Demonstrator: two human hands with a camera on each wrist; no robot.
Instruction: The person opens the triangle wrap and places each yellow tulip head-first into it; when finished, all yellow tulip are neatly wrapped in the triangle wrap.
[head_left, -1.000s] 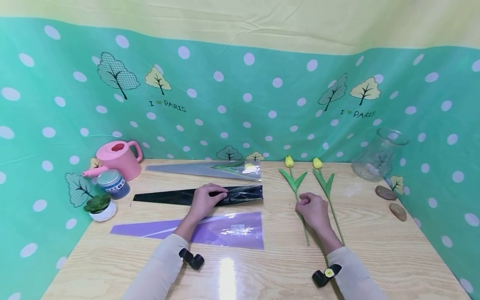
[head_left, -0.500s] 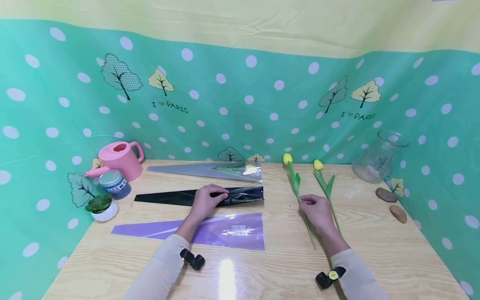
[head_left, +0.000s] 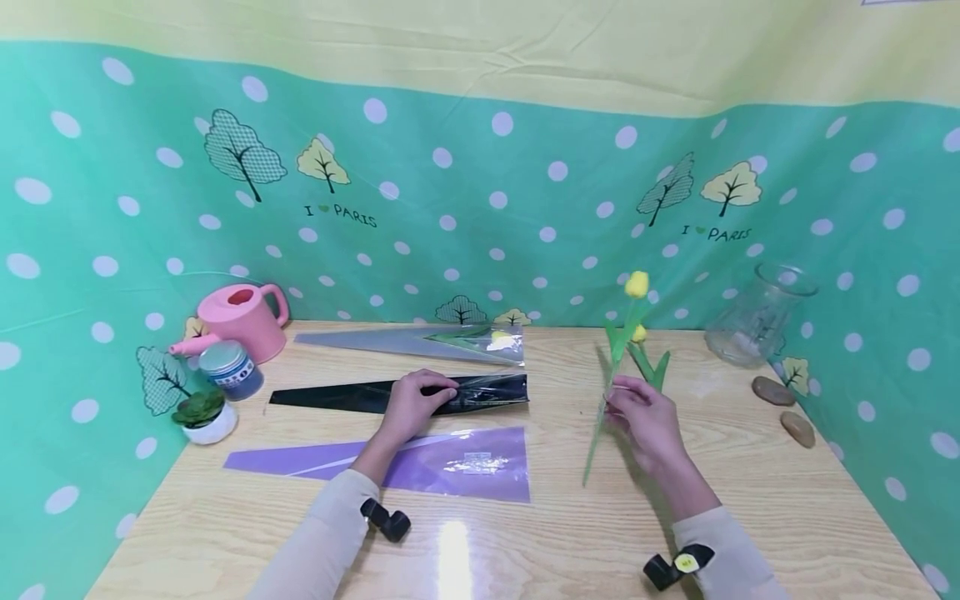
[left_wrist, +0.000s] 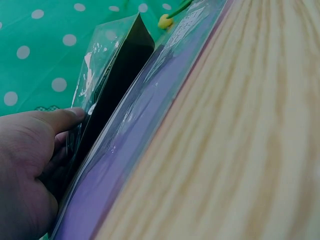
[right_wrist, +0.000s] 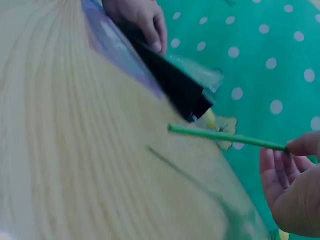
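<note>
My right hand (head_left: pixel 637 412) pinches the green stem of a yellow tulip (head_left: pixel 636 285) and holds it tilted up off the wooden table (head_left: pixel 525 533); the stem (right_wrist: pixel 225 136) shows in the right wrist view. A second yellow tulip (head_left: pixel 651 362) lies flat just behind that hand. My left hand (head_left: pixel 416 400) rests on a black flower sleeve (head_left: pixel 330 394), fingers at its clear wide end (left_wrist: pixel 107 85). A purple sleeve (head_left: pixel 450 458) lies nearer me, and a grey sleeve (head_left: pixel 405 340) with a tulip inside lies farther back.
A pink watering can (head_left: pixel 240 317), a blue-lidded jar (head_left: pixel 228 369) and a small potted plant (head_left: pixel 198 412) stand at the left. A tilted glass vase (head_left: pixel 757 317) and two stones (head_left: pixel 783 408) sit at the right. Dotted green cloth walls the table.
My right hand has lifted the left tulip off the table and tilted its head upward. The left hand stays on the black sleeve.
</note>
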